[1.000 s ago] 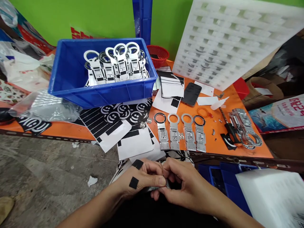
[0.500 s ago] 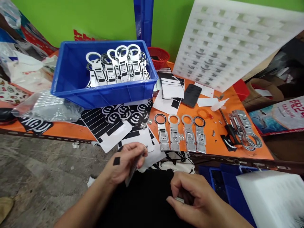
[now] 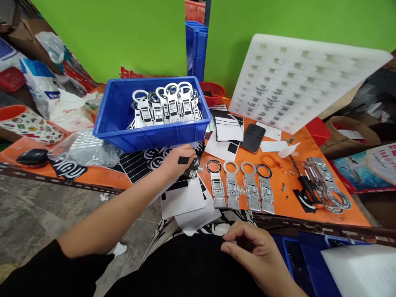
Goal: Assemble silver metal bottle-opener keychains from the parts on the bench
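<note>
My left hand (image 3: pixel 182 159) is stretched forward over the dark sheets, fingers closed and pointing down beside small silver metal pieces (image 3: pixel 192 173). What its fingers hold, if anything, is hidden. A small black square (image 3: pixel 183 160) sticks to the back of this hand. Low in front of my body, my right hand (image 3: pixel 252 247) pinches a small silvery piece (image 3: pixel 234 242) between thumb and forefinger, mostly covered by them. To the right of my left hand, several flat metal pieces with ring tops (image 3: pixel 232 185) lie in a row on the orange table (image 3: pixel 284 198).
A blue bin (image 3: pixel 154 138) of similar ring-topped pieces stands behind my left hand. White paper sheets (image 3: pixel 184 198) overhang the table's front edge. At right lie a black-handled screwdriver (image 3: pixel 306 185) and stacked metal pieces (image 3: pixel 328 185). A white foam block (image 3: pixel 303 82) leans at the back.
My left hand has moved forward from above my lap to the small metal pieces; the dark flat piece it held no longer shows clearly. My right hand keeps its pinch. The view has shifted.
</note>
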Motion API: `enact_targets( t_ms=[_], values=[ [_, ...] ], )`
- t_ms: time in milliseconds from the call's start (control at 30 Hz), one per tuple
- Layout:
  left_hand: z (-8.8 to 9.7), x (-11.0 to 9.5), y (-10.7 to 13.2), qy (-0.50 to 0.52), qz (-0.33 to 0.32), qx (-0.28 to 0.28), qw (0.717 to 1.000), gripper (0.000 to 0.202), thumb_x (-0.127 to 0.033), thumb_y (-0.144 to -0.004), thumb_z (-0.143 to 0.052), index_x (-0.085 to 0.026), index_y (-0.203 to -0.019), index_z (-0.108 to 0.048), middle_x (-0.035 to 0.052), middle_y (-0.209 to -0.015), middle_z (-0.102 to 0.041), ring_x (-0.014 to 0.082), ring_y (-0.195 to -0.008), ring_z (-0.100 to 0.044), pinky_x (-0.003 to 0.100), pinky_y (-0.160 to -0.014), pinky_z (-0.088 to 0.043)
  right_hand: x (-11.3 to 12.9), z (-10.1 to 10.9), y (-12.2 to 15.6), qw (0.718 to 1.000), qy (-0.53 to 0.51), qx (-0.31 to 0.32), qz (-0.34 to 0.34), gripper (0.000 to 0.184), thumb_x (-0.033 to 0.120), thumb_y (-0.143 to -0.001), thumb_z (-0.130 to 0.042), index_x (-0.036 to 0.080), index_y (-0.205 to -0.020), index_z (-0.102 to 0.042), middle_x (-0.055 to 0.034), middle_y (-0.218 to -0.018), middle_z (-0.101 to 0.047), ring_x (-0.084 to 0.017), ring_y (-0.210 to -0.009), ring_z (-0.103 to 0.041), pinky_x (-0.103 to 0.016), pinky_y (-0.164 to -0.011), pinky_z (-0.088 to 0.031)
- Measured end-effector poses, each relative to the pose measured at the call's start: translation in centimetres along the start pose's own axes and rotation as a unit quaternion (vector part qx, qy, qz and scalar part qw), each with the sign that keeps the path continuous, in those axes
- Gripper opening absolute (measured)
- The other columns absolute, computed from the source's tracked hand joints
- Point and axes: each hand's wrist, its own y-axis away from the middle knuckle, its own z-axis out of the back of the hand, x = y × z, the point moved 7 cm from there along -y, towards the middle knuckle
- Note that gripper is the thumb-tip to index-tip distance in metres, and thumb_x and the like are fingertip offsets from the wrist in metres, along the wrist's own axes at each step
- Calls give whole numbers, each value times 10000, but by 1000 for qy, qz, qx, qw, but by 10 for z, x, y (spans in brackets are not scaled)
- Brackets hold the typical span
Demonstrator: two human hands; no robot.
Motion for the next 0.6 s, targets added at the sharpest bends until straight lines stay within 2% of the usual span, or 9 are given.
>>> enact_targets(
  t_ms=[100,200,300,367,400,467,500,567,600],
  values=[
    [-12,12,-5,-45,-42,26,998,153,-230,-798,-633,-188,-657,-676,37,-844,-685,243,-928,-622,387,-939,-446,-12,1,0,999,-23,-5,-24,225,413,-767,-731,205,-718,-662,7,-642,-610,-124,-577,-506,-226,-535,-394],
    [-11,16,-6,-67,-62,24,995,138,-268,-820,-615,-179,-829,-718,88,-1019,-700,263,-1018,-615,415,-992,-431,-17,3,-1,998,-49,-11,-47,242,423,-758,-735,198,-718,-654,11,-632,-587,-121,-578,-491,-228,-534,-386],
    [1,-2,-2,-80,-81,-15,993,231,-309,-853,-595,-176,-997,-718,110,-1152,-677,249,-1081,-611,388,-1001,-444,-19,4,-4,990,-110,-17,-86,275,440,-748,-743,190,-724,-631,22,-628,-553,-110,-567,-477,-220,-522,-382],
    [11,-24,8,-87,-94,-56,990,226,-326,-853,-606,-200,-996,-728,87,-1122,-694,237,-1066,-626,368,-985,-459,-22,5,-7,980,-163,-30,-112,294,475,-787,-703,190,-808,-635,28,-640,-540,-99,-542,-461,-211,-491,-369],
    [9,-36,15,-82,-97,-39,991,210,-326,-860,-603,-212,-974,-738,73,-1082,-709,229,-1046,-636,356,-976,-462,-22,7,-8,976,-181,-42,-115,304,489,-823,-662,191,-878,-644,32,-642,-531,-95,-531,-453,-207,-482,-364],
    [-6,-57,36,-39,-100,52,993,181,-330,-863,-611,-228,-844,-759,48,-922,-740,209,-907,-669,315,-866,-499,-22,12,-12,976,-180,-71,-96,332,483,-899,-564,196,-1035,-659,28,-651,-530,-102,-550,-474,-213,-508,-392],
    [-20,-64,48,4,-91,126,988,199,-334,-862,-616,-226,-777,-760,41,-840,-741,197,-826,-676,294,-795,-509,-20,16,-13,981,-159,-85,-72,340,462,-923,-531,201,-1094,-665,15,-677,-555,-115,-596,-512,-226,-554,-427],
    [-55,-71,79,89,-42,297,950,216,-345,-852,-635,-212,-732,-757,41,-759,-726,179,-720,-664,272,-699,-503,-12,21,-14,991,-92,-93,-5,327,404,-948,-502,216,-1142,-686,-29,-796,-637,-151,-749,-591,-273,-687,-485],
    [-68,-70,92,119,2,338,934,230,-353,-856,-634,-199,-730,-749,46,-747,-714,173,-708,-650,271,-690,-493,-7,23,-14,994,-55,-86,31,314,372,-950,-501,223,-1144,-698,-48,-863,-667,-166,-812,-610,-294,-737,-493]
  ],
)
